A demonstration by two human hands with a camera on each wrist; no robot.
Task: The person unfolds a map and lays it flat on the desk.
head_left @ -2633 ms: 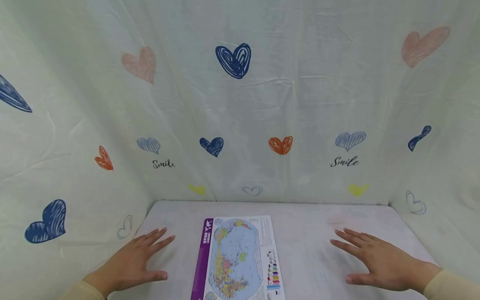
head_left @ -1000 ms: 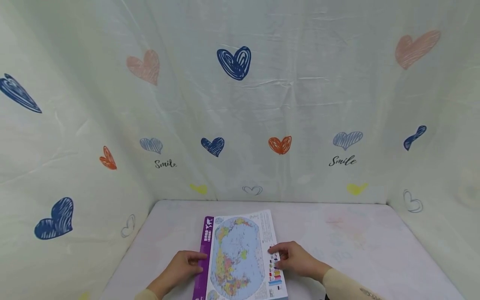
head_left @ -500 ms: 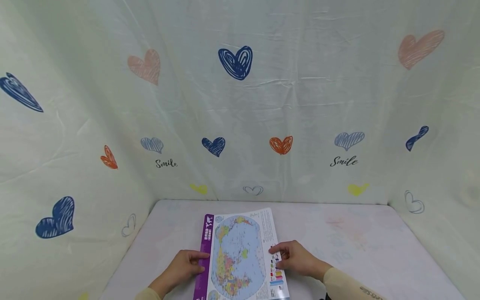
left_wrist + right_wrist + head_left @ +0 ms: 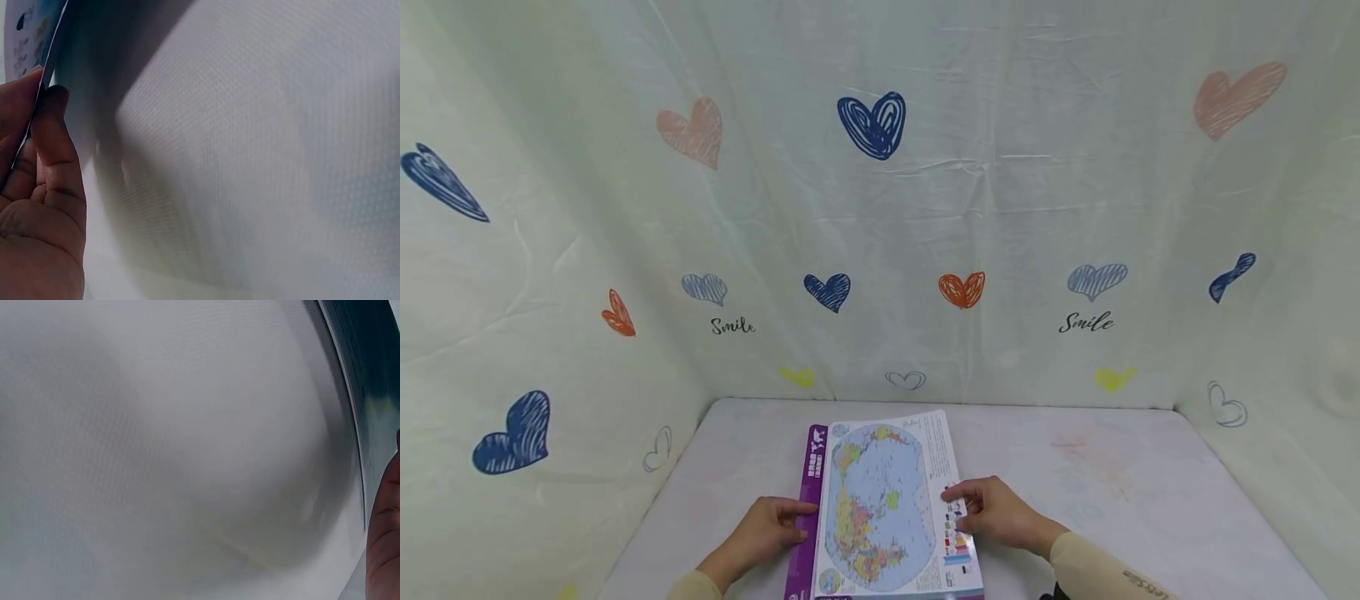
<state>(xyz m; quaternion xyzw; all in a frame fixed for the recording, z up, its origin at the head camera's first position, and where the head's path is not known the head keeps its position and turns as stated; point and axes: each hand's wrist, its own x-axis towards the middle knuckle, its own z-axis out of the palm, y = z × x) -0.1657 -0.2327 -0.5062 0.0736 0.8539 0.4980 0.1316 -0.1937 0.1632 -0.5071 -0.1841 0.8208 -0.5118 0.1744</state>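
A world map (image 4: 883,500) with a purple strip along its left side lies between both hands in the head view, its far end a little off the table. The left hand (image 4: 767,529) grips its left edge. In the left wrist view, the thin map edge (image 4: 55,47) runs between the fingers (image 4: 59,162) of that hand. At the opposite edge, the right hand (image 4: 996,512) holds the map, with fingertips on its printed face. Only a strip of the right hand (image 4: 384,531) shows in the right wrist view, beside the map (image 4: 350,375); its grip is mostly hidden there.
A white table (image 4: 1075,483) with faint coloured marks spreads beneath the map. Behind it and at both sides hangs a pale curtain (image 4: 1000,208) printed with hearts and "Smile". A dark item (image 4: 1056,593) shows at the bottom under the right sleeve (image 4: 1105,571).
Both hands have come in from the sides, where they were spread apart, and now hold the map's edges. Since then the map has risen slightly, and its near edge has come into view.
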